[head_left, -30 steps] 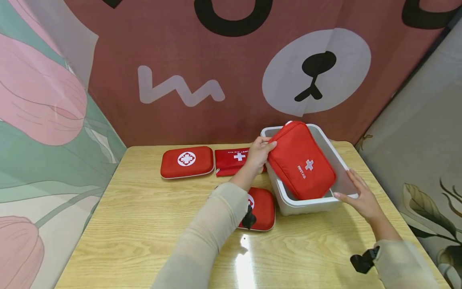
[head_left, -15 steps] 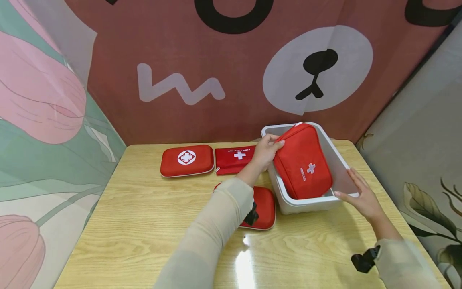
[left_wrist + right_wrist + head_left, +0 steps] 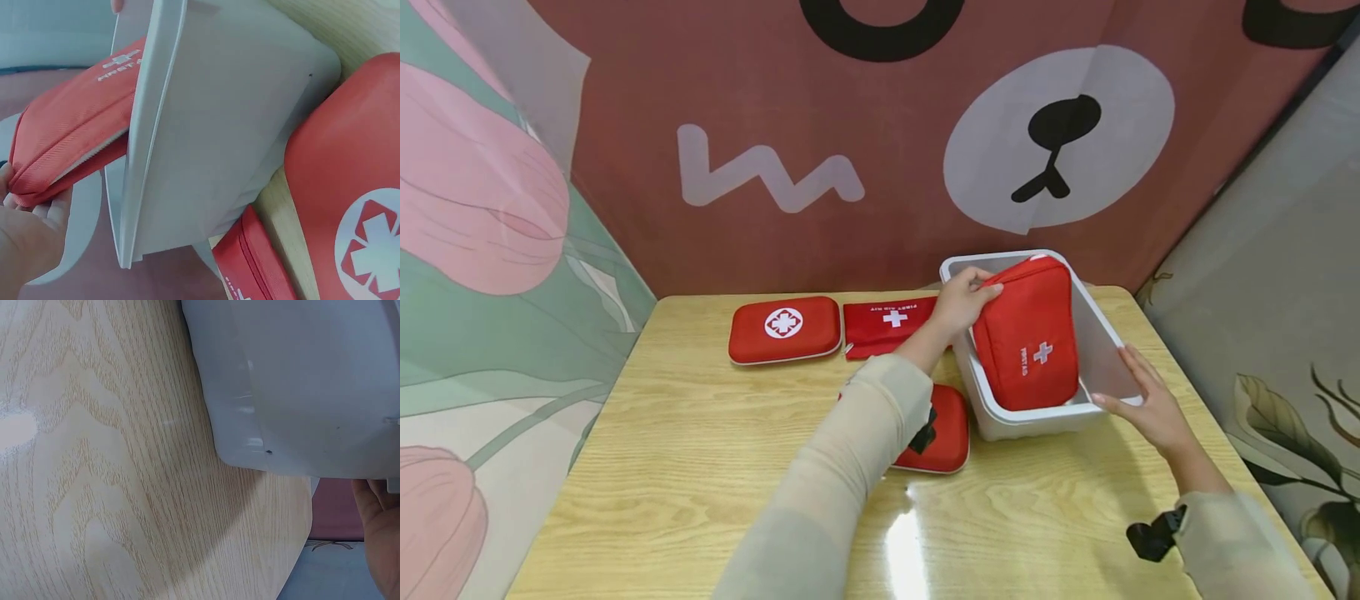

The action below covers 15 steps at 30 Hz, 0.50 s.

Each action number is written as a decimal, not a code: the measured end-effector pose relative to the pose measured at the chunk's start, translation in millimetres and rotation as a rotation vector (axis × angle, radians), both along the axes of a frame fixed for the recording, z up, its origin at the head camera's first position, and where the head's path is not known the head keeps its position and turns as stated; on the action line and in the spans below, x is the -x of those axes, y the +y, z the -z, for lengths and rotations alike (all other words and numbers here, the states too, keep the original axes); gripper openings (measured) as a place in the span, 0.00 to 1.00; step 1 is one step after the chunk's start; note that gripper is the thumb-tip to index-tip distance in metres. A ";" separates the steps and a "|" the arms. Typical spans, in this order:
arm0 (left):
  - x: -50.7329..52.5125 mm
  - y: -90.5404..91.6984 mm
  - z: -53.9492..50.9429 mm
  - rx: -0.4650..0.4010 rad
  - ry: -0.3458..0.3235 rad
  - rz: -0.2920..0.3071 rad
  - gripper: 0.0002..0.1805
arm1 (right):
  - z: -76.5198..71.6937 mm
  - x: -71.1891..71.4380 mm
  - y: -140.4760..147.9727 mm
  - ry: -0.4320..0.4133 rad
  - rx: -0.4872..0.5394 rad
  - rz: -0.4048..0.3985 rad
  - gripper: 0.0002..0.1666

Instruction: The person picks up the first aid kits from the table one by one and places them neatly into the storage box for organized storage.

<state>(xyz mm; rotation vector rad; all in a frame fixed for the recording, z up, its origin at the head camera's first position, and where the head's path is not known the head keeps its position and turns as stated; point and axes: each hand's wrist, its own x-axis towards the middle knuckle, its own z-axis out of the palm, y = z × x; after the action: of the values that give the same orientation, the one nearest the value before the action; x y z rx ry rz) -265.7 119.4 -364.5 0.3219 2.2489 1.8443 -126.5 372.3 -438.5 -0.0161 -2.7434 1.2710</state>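
A red soft pouch marked FIRST AID leans inside a light grey bin, its upper end above the rim. The left hand pinches the pouch's upper left corner; in the left wrist view that hand grips the pouch near its zipper, outside the bin wall. At the bin's near right corner, the right hand holds the rim between thumb and fingers. The right wrist view shows this hand at the edge of the bin.
A red hard case lies at the table's back left, beside a flat red pouch. Another red case, partly under the left forearm, sits left of the bin. A printed cloth hangs behind the wooden table.
The left hand has moved right with the pouch, which stands more upright and sits lower in the bin. The right hand keeps its hold on the rim.
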 end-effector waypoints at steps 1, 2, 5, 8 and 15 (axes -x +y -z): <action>-1.1 1.3 -0.2 0.015 0.005 0.017 0.10 | 0.0 0.0 0.1 -0.001 -0.001 0.000 0.50; -2.2 2.7 -0.1 0.029 0.014 0.035 0.10 | -0.1 0.0 0.1 -0.003 -0.002 0.001 0.50; -6.0 6.9 0.8 0.047 0.019 0.086 0.10 | -0.2 0.2 -0.2 -0.012 -0.001 0.001 0.50; -7.9 10.2 2.6 0.038 0.023 0.108 0.09 | -0.7 0.4 -1.1 -0.021 -0.002 0.006 0.51; -8.5 10.4 7.1 0.044 0.007 0.066 0.12 | -2.3 -0.3 -2.6 -0.028 0.001 0.016 0.51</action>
<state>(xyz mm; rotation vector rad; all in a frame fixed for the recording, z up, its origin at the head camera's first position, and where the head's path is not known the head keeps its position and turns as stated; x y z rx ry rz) -257.1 129.9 -371.6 0.3905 2.2516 1.7618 -126.2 369.7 -436.2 -0.0558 -2.7607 1.2776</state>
